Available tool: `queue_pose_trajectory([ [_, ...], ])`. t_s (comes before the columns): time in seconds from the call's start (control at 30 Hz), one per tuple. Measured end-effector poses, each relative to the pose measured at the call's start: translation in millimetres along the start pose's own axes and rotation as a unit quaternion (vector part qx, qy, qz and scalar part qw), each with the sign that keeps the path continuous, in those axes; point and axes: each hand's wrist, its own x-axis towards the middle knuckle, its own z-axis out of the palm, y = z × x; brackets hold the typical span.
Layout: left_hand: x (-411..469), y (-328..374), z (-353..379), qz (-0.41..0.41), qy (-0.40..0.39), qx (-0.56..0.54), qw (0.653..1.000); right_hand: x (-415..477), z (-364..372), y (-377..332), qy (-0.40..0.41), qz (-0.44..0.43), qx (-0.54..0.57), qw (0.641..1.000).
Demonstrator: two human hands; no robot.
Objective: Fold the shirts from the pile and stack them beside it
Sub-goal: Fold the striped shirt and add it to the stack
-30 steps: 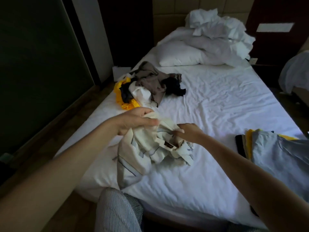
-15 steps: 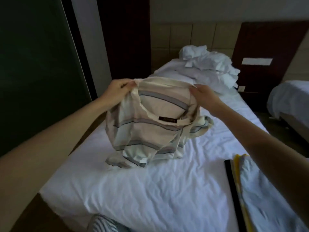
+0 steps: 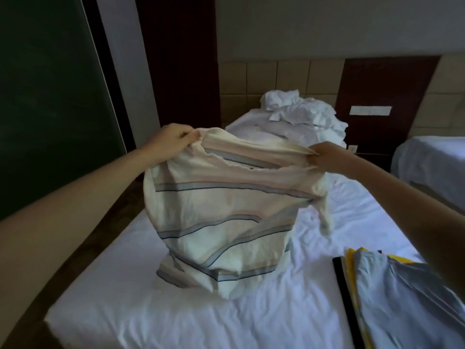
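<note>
Our left hand [image 3: 173,140] and right hand [image 3: 327,157] each pinch a top edge of the striped shirt [image 3: 221,217], lifting it above the bed [image 3: 251,321], its hem touching the sheet. The folded stack [image 3: 402,298] lies near right.

Dim, underexposed, cool blue-grey cast. Light is soft and diffuse, source out of frame. The white bed sheet [image 3: 251,321] is the brightest area and its highlights hold detail. Left side falls off hard: dark green panel [image 3: 50,96] reads near black, almost no texture. The striped shirt [image 3: 221,222] is legible, stripes distinct, with soft shadows in the folds and under its lower edge on the sheet. Smear on the folded stack [image 3: 402,303] bottom right and on the right hand [image 3: 324,157]; left hand [image 3: 173,139] slightly crisper. Wide-angle bend: black frame strip [image 3: 105,79] leans, left forearm [image 3: 75,205] balloons toward the corner. Crumpled bedding [image 3: 302,114] at the far end is soft, low detail.
</note>
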Motion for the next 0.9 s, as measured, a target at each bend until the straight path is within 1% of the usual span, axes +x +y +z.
queue_pose_trajectory([
  [0.03, 0, -4, 3, -0.019, -0.024, 0.006, 1.000, -1, 1, 8, 0.010, 0.011, 0.047, 0.999],
  [0.1, 2, -9, 13, -0.036, -0.031, -0.006, 0.999, -4, 3, 21, 0.032, 0.031, 0.159, 0.986],
  [0.13, 3, -11, 19, -0.042, -0.035, -0.013, 0.998, -7, 4, 27, 0.020, 0.034, 0.195, 0.980],
  [0.2, 3, -14, 30, -0.055, -0.050, -0.017, 0.997, -13, 6, 36, -0.048, 0.026, 0.216, 0.975],
  [0.3, 4, -18, 41, -0.060, -0.078, -0.034, 0.995, -24, 4, 46, -0.201, -0.019, 0.159, 0.966],
  [0.33, 3, -17, 42, -0.055, -0.110, -0.048, 0.991, -27, 3, 52, -0.233, -0.022, 0.122, 0.964],
  [0.37, 0, -16, 42, -0.045, -0.164, -0.053, 0.984, -27, 3, 61, -0.253, -0.017, 0.086, 0.963],
  [0.43, -3, -19, 40, -0.012, -0.291, -0.005, 0.957, -31, 4, 70, -0.295, 0.023, 0.062, 0.953],
  [0.47, -6, -21, 40, -0.003, -0.336, 0.026, 0.941, -33, 4, 73, -0.316, 0.036, 0.066, 0.946],
  [0.5, -8, -25, 41, 0.004, -0.362, 0.045, 0.931, -34, 6, 78, -0.319, 0.036, 0.058, 0.945],
  [0.53, -9, -28, 43, 0.013, -0.361, 0.049, 0.931, -35, 7, 82, -0.301, 0.034, 0.051, 0.952],
  [0.57, -8, -32, 45, 0.019, -0.336, 0.035, 0.941, -36, 10, 83, -0.269, 0.030, 0.058, 0.961],
  [0.63, -6, -33, 48, 0.024, -0.256, -0.015, 0.966, -40, 13, 79, -0.202, 0.028, 0.127, 0.971],
  [0.73, -8, -34, 51, 0.026, -0.169, -0.061, 0.983, -38, 12, 76, -0.098, 0.030, 0.198, 0.975],
  [0.77, -8, -37, 53, 0.024, -0.135, -0.076, 0.988, -36, 10, 74, -0.080, 0.038, 0.228, 0.970],
  [0.83, -11, -38, 57, 0.012, -0.062, -0.117, 0.991, -32, 4, 66, -0.072, 0.039, 0.283, 0.955],
  [0.9, -10, -39, 63, -0.004, 0.009, -0.158, 0.987, -27, -3, 60, -0.063, 0.031, 0.288, 0.955],
])
